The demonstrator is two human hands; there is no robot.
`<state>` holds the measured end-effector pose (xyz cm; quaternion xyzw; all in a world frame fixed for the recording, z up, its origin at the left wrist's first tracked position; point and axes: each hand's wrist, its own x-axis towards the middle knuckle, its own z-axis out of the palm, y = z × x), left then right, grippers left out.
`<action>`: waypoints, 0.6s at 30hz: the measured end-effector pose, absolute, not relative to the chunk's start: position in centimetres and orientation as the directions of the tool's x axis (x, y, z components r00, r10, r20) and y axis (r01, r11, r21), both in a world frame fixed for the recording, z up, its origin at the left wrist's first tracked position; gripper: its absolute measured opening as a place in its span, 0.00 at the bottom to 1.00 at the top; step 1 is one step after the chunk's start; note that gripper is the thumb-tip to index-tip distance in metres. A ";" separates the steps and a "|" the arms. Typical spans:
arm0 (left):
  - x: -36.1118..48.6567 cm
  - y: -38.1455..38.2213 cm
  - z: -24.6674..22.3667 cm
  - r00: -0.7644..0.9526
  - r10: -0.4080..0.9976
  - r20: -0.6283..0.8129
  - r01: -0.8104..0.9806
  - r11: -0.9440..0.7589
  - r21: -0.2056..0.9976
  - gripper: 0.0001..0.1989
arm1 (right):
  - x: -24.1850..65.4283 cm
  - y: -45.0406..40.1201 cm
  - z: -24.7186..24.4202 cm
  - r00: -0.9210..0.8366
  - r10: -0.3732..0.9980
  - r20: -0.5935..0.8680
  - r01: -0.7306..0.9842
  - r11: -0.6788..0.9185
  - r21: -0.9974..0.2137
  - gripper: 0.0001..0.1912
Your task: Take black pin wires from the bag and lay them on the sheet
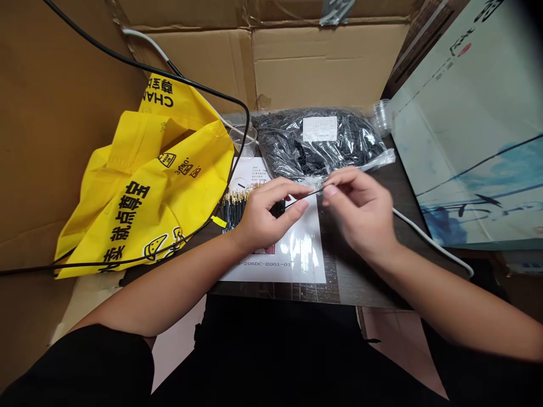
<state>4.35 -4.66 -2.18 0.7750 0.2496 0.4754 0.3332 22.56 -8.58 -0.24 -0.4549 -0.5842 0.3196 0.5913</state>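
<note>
A thin black wire point(316, 193) runs between my two hands above a white printed sheet point(303, 265). My left hand point(271, 212) has thumb and fingers closed around the wire's left part. The wire's right end is pinched between thumb and fingertips of my right hand point(360, 212), which is slightly blurred. Beneath and left of my left hand lies a bundle of short black wires with gold-coloured tips point(231, 212), partly hidden by that hand. Behind the hands rests a clear plastic bag of black wires point(339, 147) with a white label.
A yellow bag point(156, 181) spreads over the left side. Black cable point(203, 89) loops across it. Clear plastic cups point(243, 141) stand behind. White cable point(432, 242) crosses the dark table point(369, 282) at right, beside a large printed box point(479, 141). Cardboard point(331, 68) forms the back.
</note>
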 end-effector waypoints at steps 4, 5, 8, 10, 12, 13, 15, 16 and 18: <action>3.8 -4.3 -2.2 0.419 0.700 0.578 0.124 -0.674 0.728 0.21 | 27.2 -7.7 1.8 0.129 0.983 0.128 0.007 0.128 -0.992 0.02; 3.7 -4.3 -2.2 0.407 0.702 0.585 0.135 -0.680 0.721 0.21 | 28.6 -7.5 2.1 0.129 0.990 0.052 -0.030 0.056 -0.998 0.02; 3.6 -4.2 -2.3 0.385 0.707 0.593 0.161 -0.684 0.711 0.19 | 32.1 -7.3 2.1 0.190 0.978 -0.089 -0.016 -0.088 -0.996 0.04; 3.7 -4.3 -2.3 0.375 0.719 0.586 0.172 -0.675 0.718 0.19 | 33.3 -7.4 1.4 0.202 0.972 -0.123 0.078 -0.141 -0.987 0.04; 3.7 -4.3 -2.3 0.369 0.728 0.578 0.181 -0.666 0.724 0.19 | 33.7 -7.6 0.4 0.230 0.962 -0.144 0.239 -0.200 -0.950 0.05; 3.7 -4.3 -2.3 0.367 0.732 0.574 0.184 -0.662 0.727 0.19 | 33.8 -7.6 -0.2 0.243 0.959 -0.149 0.322 -0.225 -0.920 0.07; 3.7 -4.3 -2.3 0.366 0.738 0.567 0.185 -0.655 0.733 0.19 | 33.8 -7.6 -1.2 0.243 0.960 -0.140 0.452 -0.240 -0.859 0.13; 3.7 -4.3 -2.3 0.367 0.741 0.562 0.186 -0.651 0.736 0.19 | 33.8 -7.5 -1.6 0.233 0.964 -0.127 0.502 -0.230 -0.834 0.15; 3.7 -4.2 -2.4 0.370 0.746 0.554 0.186 -0.644 0.743 0.19 | 33.7 -7.3 -2.3 0.227 0.970 -0.086 0.601 -0.209 -0.771 0.18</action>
